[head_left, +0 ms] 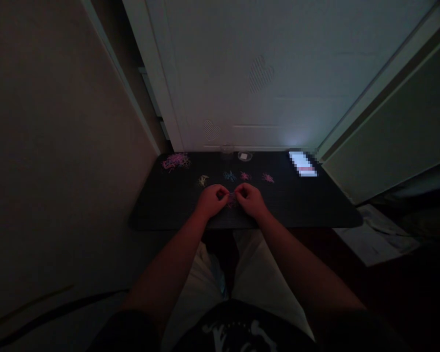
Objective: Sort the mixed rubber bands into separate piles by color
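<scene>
Pink strands [231, 200], shirt print [240, 342] unclear

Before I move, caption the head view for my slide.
Bare left hand and bare right hand flank a small pile of thin pinkish strands on a dark round-cornered table.

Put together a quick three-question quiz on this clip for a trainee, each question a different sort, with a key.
1. Choose: in the row of four small piles, which colour is leftmost? A blue; B pale yellow; C pink.
2. True or false: the large mixed pile lies at the right end of the dark table.
3. Short answer: what lies between the left hand and the right hand?

Key: 1 B, the pale yellow pile; 2 false, far left; 3 a small pinkish pile.
</scene>
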{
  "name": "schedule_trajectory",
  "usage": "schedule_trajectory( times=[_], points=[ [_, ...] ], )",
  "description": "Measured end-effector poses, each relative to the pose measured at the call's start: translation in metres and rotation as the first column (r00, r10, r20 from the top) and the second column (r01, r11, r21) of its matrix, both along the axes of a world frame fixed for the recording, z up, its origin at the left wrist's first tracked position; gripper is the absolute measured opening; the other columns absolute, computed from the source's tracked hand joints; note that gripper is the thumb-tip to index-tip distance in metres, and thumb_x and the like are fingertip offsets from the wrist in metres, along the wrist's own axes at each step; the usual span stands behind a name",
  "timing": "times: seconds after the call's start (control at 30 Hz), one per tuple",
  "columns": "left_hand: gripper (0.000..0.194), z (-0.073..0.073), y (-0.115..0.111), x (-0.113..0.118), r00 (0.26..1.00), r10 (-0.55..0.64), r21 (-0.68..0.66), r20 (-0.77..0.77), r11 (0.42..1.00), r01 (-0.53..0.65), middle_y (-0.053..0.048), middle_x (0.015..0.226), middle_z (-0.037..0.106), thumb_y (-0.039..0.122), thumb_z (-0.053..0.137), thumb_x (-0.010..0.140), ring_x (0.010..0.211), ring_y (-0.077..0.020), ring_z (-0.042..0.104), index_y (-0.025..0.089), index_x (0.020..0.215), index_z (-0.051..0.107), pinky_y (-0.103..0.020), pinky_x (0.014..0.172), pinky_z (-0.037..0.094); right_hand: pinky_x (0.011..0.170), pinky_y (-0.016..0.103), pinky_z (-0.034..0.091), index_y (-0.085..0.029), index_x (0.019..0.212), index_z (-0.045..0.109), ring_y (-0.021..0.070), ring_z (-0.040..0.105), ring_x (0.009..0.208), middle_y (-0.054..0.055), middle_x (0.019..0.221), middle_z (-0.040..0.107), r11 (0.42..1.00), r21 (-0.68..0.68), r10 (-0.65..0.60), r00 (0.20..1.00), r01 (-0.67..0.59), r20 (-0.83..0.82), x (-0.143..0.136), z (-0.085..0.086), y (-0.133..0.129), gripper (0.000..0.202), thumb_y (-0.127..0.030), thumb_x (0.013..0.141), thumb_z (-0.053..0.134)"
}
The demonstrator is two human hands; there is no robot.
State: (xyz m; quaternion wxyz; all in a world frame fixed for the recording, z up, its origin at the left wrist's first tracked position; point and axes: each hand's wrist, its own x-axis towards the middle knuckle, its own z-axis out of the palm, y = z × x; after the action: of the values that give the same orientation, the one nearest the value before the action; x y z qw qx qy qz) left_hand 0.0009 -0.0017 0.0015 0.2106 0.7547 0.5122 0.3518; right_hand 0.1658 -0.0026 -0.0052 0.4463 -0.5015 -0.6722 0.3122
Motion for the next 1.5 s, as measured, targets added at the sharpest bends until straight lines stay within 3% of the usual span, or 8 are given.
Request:
schedule_trajectory(
  times=[1.5],
  points=[
    [0.01,-0.0018,0.0014,-0.0008,1.0,-0.018,0.029,-0.012,0.999,0.018,-0.002,0.077,0.065,0.024,0.055,0.076,0.075,-0.0142,0.058,0.018,0.077,0.063,-0.026,0.068,0.045,0.055,0.024,0.038,-0.018,0.072,0.055,0.0125,0.05,0.058,0.0,0.065,0.055,1.0,0.002,0.011,1.0,-0.011,0.017,0.0007,-0.0038,0.0018,0.01,-0.026,0.074,0.05]
  ],
)
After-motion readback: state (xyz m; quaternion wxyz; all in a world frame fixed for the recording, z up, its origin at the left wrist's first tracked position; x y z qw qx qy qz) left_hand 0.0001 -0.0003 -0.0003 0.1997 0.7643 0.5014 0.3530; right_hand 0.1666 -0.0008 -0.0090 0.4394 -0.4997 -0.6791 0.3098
